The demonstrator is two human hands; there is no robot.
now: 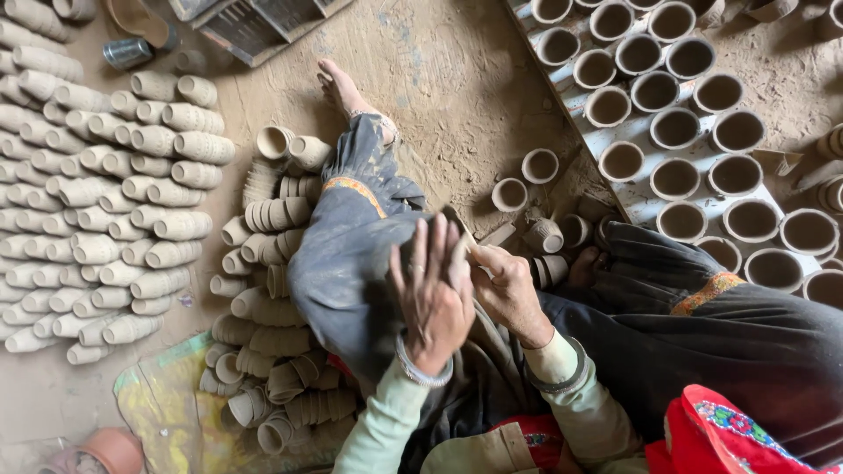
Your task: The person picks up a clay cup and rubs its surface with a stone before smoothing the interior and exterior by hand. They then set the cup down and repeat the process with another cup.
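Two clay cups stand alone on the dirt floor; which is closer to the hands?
The lower cup, left of and below the other cup, nearer the right hand.

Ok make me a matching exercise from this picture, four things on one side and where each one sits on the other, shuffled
Things:
1. stacked clay cups
2. upright cups on the pale board
3. metal can
4. left hand

Places:
A. top left, lying on the dirt floor
B. middle, pressed against the right hand
C. left side, lying in rows on the ground
D. upper right, mouths facing up

Pairs: 1-C, 2-D, 3-A, 4-B
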